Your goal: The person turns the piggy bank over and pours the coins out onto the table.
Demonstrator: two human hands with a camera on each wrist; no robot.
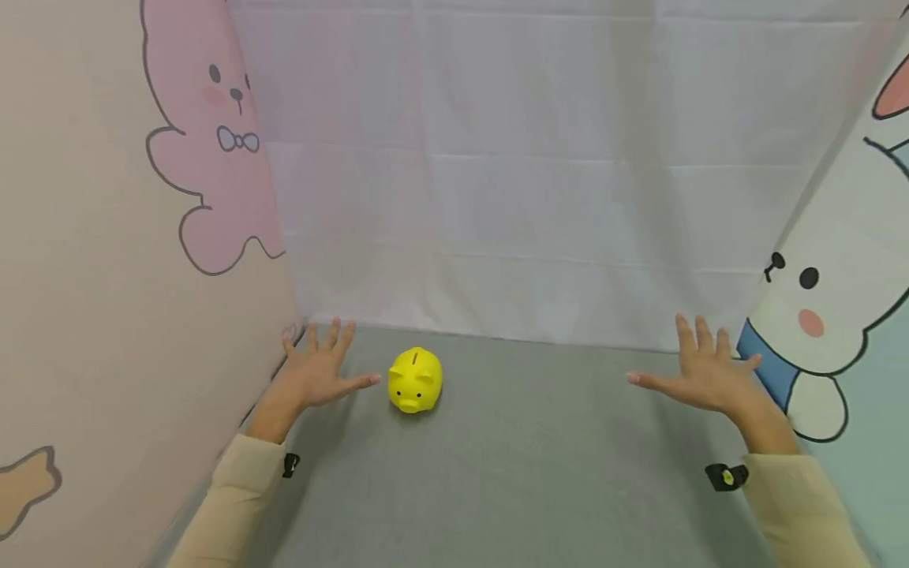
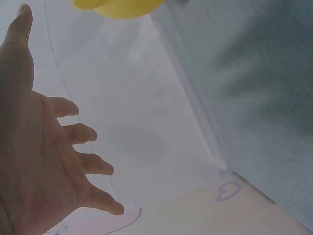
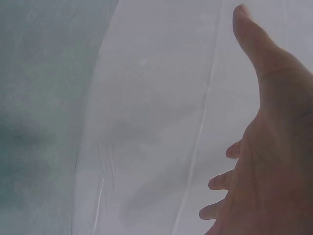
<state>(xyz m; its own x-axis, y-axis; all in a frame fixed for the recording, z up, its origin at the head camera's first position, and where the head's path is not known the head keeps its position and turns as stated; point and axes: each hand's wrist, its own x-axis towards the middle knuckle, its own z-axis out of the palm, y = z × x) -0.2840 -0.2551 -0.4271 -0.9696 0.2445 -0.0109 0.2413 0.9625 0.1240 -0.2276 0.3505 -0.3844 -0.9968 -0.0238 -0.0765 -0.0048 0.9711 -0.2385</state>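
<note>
A yellow piggy bank (image 1: 415, 382) with a coin slot on top stands on the grey tabletop (image 1: 525, 465), its snout turned toward me. Just left of it in the head view is my left hand (image 1: 321, 375), fingers spread and thumb pointing at the pig. The left wrist view catches only the lower part of the piggy bank (image 2: 124, 7) at its top edge, with the spread left hand (image 2: 49, 156) below. Far to the right, my right hand (image 1: 710, 372) is held with fingers spread, holding nothing. In its wrist view, the right hand (image 3: 279, 142) faces the white cloth.
A creased white cloth (image 1: 525, 173) hangs along the back edge of the table. The left side wall (image 1: 106, 276) carries a pink bear drawing, the right one a white rabbit drawing (image 1: 838, 315). Dark wrist bands show at both sleeves.
</note>
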